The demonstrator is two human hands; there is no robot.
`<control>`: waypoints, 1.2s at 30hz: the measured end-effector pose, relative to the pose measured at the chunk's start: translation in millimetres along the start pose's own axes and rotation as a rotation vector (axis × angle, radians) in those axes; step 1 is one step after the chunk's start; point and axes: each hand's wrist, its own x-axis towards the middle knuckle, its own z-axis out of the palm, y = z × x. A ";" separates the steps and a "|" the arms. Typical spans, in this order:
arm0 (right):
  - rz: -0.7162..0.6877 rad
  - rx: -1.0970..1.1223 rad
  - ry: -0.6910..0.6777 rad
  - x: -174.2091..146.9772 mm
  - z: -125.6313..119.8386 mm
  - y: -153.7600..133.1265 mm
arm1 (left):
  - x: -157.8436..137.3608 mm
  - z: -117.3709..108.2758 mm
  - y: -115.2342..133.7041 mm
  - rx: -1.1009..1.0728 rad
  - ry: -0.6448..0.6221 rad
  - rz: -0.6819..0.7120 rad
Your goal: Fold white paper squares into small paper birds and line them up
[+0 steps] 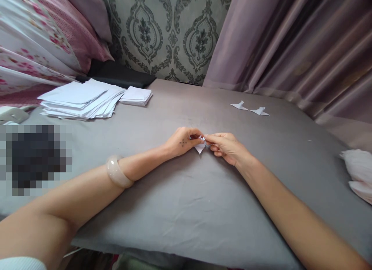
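Observation:
Between my two hands, just above the middle of the grey cloth-covered surface [162, 208], is a small folded piece of white paper [200, 148]. One pointed corner of it hangs down towards me; its upper part is hidden by fingers. My left hand [184, 141] pinches it from the left with thumb and forefinger. From the right, my right hand [225, 146] pinches its upper edge, the other fingers curled. The fingertips of both hands nearly meet over the paper. A pale bangle [117, 172] circles my left forearm.
Two small folded paper shapes [240, 105] lie at the back right. At the back left stand a large stack of white paper sheets [81, 101] and a smaller stack of paper squares [136, 95]. Curtains [261, 41] hang along the right, and white fabric [359, 171] rests at the right edge.

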 end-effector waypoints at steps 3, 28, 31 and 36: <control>-0.009 -0.033 0.016 -1.0 -0.3 -0.9 | -0.1 0.3 0.3 -0.006 0.003 -0.021; 0.237 0.201 0.013 -5.1 6.1 -9.7 | -1.9 -1.2 3.2 0.056 -0.044 0.002; 0.240 0.229 -0.001 -5.0 6.6 -10.2 | -1.8 -1.6 4.0 0.070 -0.044 0.002; 0.195 0.164 0.018 -4.9 6.1 -6.8 | -2.4 -0.9 3.7 0.072 -0.031 0.004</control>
